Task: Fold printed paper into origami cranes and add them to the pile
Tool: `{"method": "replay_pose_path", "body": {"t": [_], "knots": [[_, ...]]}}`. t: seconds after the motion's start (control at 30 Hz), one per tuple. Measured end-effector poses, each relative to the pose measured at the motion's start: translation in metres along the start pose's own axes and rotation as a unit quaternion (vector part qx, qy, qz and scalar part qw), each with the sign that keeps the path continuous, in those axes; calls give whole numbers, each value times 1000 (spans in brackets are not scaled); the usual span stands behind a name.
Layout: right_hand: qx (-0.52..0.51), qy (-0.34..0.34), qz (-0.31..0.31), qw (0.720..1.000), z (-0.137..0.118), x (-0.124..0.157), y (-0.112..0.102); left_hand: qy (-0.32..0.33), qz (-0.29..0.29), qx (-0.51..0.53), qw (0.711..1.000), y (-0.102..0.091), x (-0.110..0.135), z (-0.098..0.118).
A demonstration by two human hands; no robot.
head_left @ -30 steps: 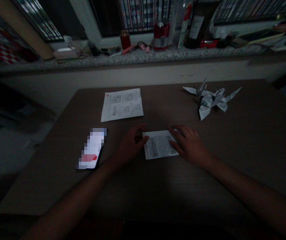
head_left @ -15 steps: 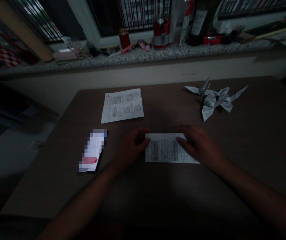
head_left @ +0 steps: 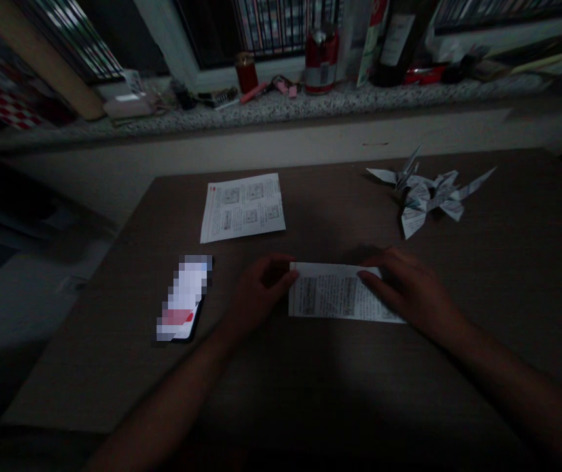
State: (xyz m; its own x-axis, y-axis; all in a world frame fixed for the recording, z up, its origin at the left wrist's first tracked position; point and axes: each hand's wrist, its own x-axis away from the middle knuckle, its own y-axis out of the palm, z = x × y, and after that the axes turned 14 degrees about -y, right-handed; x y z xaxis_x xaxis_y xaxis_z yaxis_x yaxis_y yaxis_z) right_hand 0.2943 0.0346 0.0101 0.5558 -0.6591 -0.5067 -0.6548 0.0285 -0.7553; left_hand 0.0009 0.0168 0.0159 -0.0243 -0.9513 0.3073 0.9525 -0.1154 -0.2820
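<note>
The right hand (head_left: 411, 282) had been moved farther right, and more of the long white printed paper strip (head_left: 330, 295) was shown. It was set on the big brown wooden table (head_left: 99, 341). Brown wood was seen from its far edge to the white four-sided printed paper sheet (head_left: 244, 208). Its near edge was mostly uncovered. It seemed to be being spread flat; gentle, even holding seemed needed. The right thumb and the left hand's (head_left: 259, 288) thumb were laid on it; pinching could not be told.

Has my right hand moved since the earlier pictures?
Yes, rightward: judged against the printed sheet lying beyond the phone, your right hand now sits farther right, with a wider gap to your left hand.
</note>
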Motion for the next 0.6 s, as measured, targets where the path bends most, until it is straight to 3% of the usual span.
{"method": "replay_pose_path", "body": {"t": [0.6], "knots": [[-24,8,-4,1000,-4,-2,-3,-12,28,-36,999,2,3,3]]}}
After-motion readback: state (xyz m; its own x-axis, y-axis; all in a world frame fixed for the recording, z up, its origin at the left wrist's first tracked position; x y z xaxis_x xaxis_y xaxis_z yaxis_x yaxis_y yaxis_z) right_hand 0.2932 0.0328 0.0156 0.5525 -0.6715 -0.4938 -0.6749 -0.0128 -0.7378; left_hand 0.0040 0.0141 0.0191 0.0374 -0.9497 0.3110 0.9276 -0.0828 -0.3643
